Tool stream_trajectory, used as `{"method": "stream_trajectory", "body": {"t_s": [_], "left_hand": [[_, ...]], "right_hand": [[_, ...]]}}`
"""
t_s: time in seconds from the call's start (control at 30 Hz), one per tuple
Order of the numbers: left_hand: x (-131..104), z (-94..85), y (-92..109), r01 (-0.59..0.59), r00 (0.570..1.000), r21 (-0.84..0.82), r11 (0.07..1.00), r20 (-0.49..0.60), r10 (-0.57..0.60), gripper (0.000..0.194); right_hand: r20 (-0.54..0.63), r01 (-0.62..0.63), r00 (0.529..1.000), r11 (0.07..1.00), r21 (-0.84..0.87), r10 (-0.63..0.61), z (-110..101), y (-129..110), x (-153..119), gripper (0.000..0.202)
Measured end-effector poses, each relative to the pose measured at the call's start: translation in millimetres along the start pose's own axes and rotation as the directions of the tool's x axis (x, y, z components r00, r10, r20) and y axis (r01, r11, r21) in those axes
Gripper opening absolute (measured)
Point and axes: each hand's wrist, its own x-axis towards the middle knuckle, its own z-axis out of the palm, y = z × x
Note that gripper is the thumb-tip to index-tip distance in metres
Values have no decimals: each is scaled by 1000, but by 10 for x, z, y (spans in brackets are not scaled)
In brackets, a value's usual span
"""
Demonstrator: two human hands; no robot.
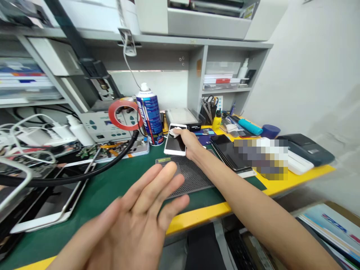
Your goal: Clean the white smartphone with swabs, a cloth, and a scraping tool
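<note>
My left hand (146, 210) is raised in the foreground, palm up and fingers spread, with nothing in it. It hangs above the front of the desk and covers part of a dark perforated mat (192, 174). Farther back, my right hand (189, 140) grips the upper right side of a white-framed phone (176, 144) with a dark screen. A small crumpled white tissue or cloth (173, 132) is pressed between its fingertips and the screen. The fingers on the phone's far side are hidden. The phone is just beyond the mat, beside a blue spray can (150, 116).
A stack of dark phones (229, 152) lies right of the mat. Tablets (53, 198) and a black hose (112, 163) occupy the left. Red tape (110, 114), a yellow bottle (216, 120) and a scissors holder (208, 110) stand behind. The yellow desk edge (202, 217) runs in front.
</note>
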Motion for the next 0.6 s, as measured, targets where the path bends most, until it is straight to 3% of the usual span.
{"method": "stream_trajectory", "body": {"t_s": [0.13,0.23,0.43,0.6], "left_hand": [[100,320,262,15,991,-245,969,135,19,30],[155,375,296,35,988,-299,954,152,11,30],[136,360,245,8,993,-285,958,113,25,26],[269,320,327,-101,991,-114,988,81,111,35]], "right_hand": [[2,8,1000,1000,-16,-8,30,14,-24,20],[-1,18,1000,1000,-24,-18,37,22,-44,19],[-5,19,1000,1000,-25,-19,37,27,-55,18],[11,11,1000,1000,-12,-11,62,27,-65,17]]}}
